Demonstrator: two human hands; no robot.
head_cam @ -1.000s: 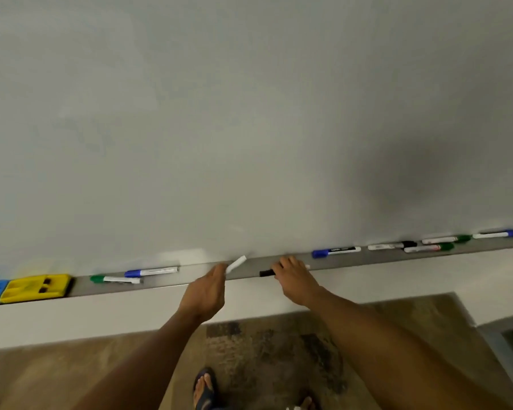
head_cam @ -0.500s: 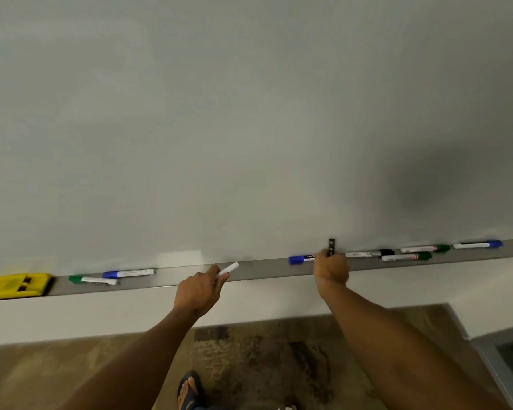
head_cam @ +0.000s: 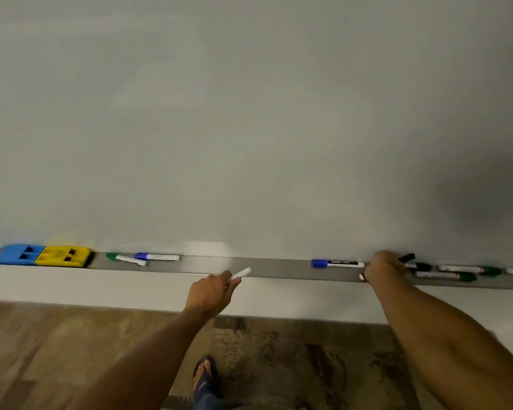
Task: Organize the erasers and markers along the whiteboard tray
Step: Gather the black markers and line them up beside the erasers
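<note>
A long grey whiteboard tray runs across the view. My left hand grips a white marker, its end pointing up and right over the tray's front edge. My right hand is closed on a black-capped marker, low over the tray beside a group of markers. A blue-capped marker lies just left of that hand. A blue eraser and a yellow eraser sit side by side at the far left.
A green marker and a blue marker lie right of the erasers. Black and green-capped markers crowd the tray's right end. The whiteboard rises behind. A patterned rug and my sandalled foot are below.
My right hand carried the black-capped marker right from the tray's middle to the marker group and tilted it down. My left hand kept the white marker. The camera swung.
</note>
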